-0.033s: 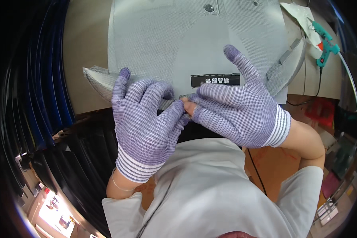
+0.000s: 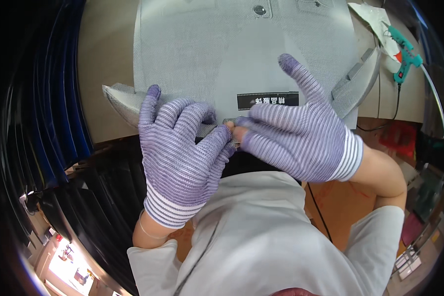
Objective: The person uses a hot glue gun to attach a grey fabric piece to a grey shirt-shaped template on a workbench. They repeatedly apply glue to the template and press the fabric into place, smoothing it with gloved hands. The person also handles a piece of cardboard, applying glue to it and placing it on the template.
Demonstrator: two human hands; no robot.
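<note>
A grey woven garment (image 2: 192, 54) lies on the table with a black label (image 2: 244, 100) near its front edge. My left hand (image 2: 177, 143), in a purple-and-white striped knit glove, is closed, its thumb and forefinger pinching the garment's front edge. My right hand (image 2: 301, 133), in a matching glove, meets it there. The right thumb's bare tip and the forefinger close on the same edge beside the left fingertips, while the little finger side is partly hidden and one raised finger points away. What lies between the fingertips is mostly covered.
A teal glue gun (image 2: 404, 61) with a white stick and a black cord lies at the right, beside a white packet (image 2: 375, 24). Stiff curved grey pieces stick out at the left (image 2: 123, 101) and right (image 2: 357, 84). Dark blue cloths (image 2: 49, 98) hang at the left.
My right hand has shifted slightly to the right, its thumb tip drawing a little away from the left fingertips. The left hand has barely moved.
</note>
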